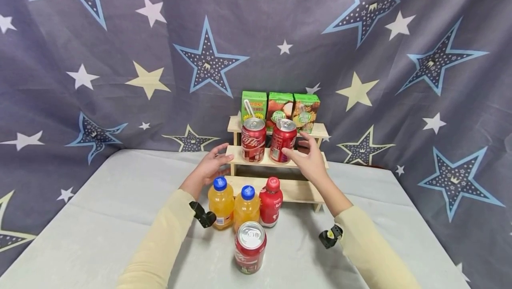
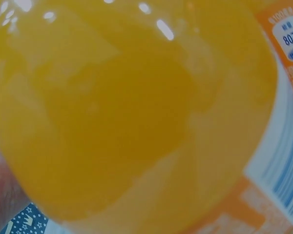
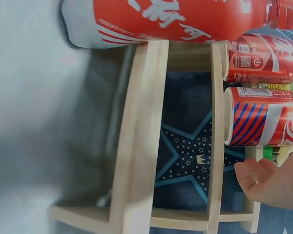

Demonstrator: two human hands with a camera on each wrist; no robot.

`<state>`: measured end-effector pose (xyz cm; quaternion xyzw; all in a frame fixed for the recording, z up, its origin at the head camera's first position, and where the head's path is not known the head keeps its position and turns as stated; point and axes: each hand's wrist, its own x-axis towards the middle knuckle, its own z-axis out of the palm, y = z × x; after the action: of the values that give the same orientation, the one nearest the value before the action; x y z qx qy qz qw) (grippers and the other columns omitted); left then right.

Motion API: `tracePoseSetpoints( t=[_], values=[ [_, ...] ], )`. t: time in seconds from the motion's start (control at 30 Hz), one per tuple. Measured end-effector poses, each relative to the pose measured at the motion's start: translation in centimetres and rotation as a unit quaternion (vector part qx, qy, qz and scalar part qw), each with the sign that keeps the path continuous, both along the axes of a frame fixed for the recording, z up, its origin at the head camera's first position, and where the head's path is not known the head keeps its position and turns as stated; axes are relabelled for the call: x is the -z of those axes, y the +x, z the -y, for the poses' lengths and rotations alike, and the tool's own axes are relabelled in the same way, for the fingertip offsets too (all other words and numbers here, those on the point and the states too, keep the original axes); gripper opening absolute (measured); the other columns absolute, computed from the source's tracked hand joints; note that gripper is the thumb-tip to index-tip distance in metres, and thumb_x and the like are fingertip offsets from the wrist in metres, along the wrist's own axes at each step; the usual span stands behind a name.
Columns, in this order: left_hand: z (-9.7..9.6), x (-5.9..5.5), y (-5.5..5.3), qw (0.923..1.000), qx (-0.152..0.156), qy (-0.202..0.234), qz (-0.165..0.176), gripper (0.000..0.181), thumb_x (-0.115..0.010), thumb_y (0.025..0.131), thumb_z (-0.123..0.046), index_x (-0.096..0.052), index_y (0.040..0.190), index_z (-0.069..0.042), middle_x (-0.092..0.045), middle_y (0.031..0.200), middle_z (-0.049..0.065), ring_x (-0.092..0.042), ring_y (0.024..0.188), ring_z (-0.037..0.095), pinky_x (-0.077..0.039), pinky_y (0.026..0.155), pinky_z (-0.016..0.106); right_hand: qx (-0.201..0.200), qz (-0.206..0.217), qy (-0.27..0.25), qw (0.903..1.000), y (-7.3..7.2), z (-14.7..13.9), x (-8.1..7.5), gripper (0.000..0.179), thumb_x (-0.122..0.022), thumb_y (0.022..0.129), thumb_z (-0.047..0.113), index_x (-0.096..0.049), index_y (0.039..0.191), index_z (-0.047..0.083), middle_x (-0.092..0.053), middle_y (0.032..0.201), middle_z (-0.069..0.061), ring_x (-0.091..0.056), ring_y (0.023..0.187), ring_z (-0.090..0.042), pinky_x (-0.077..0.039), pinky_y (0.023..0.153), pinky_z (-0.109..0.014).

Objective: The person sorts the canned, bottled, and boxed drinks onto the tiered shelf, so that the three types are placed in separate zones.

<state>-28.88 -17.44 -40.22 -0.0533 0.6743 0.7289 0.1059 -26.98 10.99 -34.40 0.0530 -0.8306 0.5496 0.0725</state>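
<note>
Two red soda cans stand upright on the middle tier of a wooden stepped rack (image 1: 304,161), a left can (image 1: 254,140) and a right can (image 1: 283,141). My right hand (image 1: 310,160) is beside the right can, its thumb at the can's front. In the right wrist view a gap shows between that can (image 3: 263,117) and the other fingers (image 3: 256,178). My left hand (image 1: 210,164) is at the rack's left end, its fingertips by the middle shelf's edge. An orange drink bottle (image 2: 136,97) fills the left wrist view and hides most of that hand.
Three green-topped juice boxes (image 1: 280,104) stand on the top tier. Before the rack are two blue-capped orange drink bottles (image 1: 221,202), a red bottle (image 1: 271,204) and another red can (image 1: 250,249). A star-patterned curtain (image 1: 256,35) hangs behind the white tabletop (image 1: 120,218).
</note>
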Motion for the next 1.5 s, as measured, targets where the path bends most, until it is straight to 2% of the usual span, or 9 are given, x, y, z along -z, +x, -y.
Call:
tracePoseSetpoints(
  t=[0.2, 0.43, 0.7, 0.97, 1.27, 1.5],
  values=[
    [-0.1, 0.3, 0.1, 0.9999, 0.002, 0.015, -0.001, 0.064, -0.054, 0.095, -0.015, -0.021, 0.149, -0.020, -0.030, 0.149, 0.020, -0.037, 0.132, 0.038, -0.032, 0.109, 0.053, -0.016, -0.010, -0.001, 0.9998, 1.6, -0.9, 0.7, 0.069, -0.071, 0.082, 0.035, -0.039, 0.139, 0.015, -0.048, 0.133, -0.018, -0.051, 0.120, -0.034, -0.047, 0.097, -0.046],
    [-0.1, 0.3, 0.1, 0.9999, -0.001, 0.009, 0.003, 0.064, -0.055, 0.094, -0.016, -0.022, 0.149, -0.021, -0.030, 0.149, 0.020, -0.038, 0.131, 0.038, -0.033, 0.109, 0.052, -0.041, -0.018, -0.013, 0.9989, 3.8, -1.9, 1.4, 0.061, -0.070, 0.084, 0.031, -0.044, 0.136, 0.013, -0.050, 0.132, -0.017, -0.053, 0.118, -0.033, -0.047, 0.097, -0.046],
    [0.0, 0.0, 0.4, 0.9999, 0.004, 0.011, -0.005, 0.065, -0.054, 0.095, -0.015, -0.019, 0.150, -0.019, -0.030, 0.149, 0.021, -0.036, 0.132, 0.039, -0.032, 0.110, 0.053, -0.072, -0.047, -0.017, 0.9961, 6.1, -2.2, 1.6, 0.054, -0.070, 0.084, 0.018, -0.048, 0.131, 0.003, -0.054, 0.130, -0.021, -0.057, 0.114, -0.036, -0.049, 0.094, -0.046],
    [0.0, 0.1, 0.4, 0.9999, 0.005, 0.009, -0.004, 0.065, -0.054, 0.095, -0.016, -0.019, 0.150, -0.019, -0.031, 0.147, 0.022, -0.037, 0.132, 0.039, -0.031, 0.110, 0.054, -0.087, -0.057, -0.011, 0.9945, 8.5, -2.1, 1.8, 0.046, -0.072, 0.082, 0.015, -0.054, 0.124, 0.007, -0.062, 0.115, -0.013, -0.059, 0.105, -0.028, -0.052, 0.078, -0.026],
    [-0.1, 0.0, 0.3, 0.9999, 0.004, 0.014, -0.001, 0.064, -0.054, 0.095, -0.015, -0.021, 0.149, -0.021, -0.032, 0.147, 0.021, -0.037, 0.132, 0.038, -0.031, 0.110, 0.053, -0.124, -0.068, -0.005, 0.9899, 10.5, -2.2, 2.6, 0.046, -0.073, 0.081, 0.014, -0.055, 0.123, 0.009, -0.063, 0.112, -0.010, -0.060, 0.103, -0.027, -0.055, 0.080, -0.028],
    [0.0, 0.0, 0.2, 0.9999, 0.008, 0.013, -0.007, 0.064, -0.053, 0.095, -0.015, -0.019, 0.150, -0.020, -0.031, 0.147, 0.022, -0.037, 0.132, 0.038, -0.031, 0.110, 0.054, -0.167, -0.075, -0.006, 0.9830, 12.1, -1.8, 3.5, 0.045, -0.073, 0.080, 0.012, -0.056, 0.121, 0.006, -0.063, 0.113, -0.016, -0.061, 0.102, -0.021, -0.055, 0.081, -0.031]
  ],
)
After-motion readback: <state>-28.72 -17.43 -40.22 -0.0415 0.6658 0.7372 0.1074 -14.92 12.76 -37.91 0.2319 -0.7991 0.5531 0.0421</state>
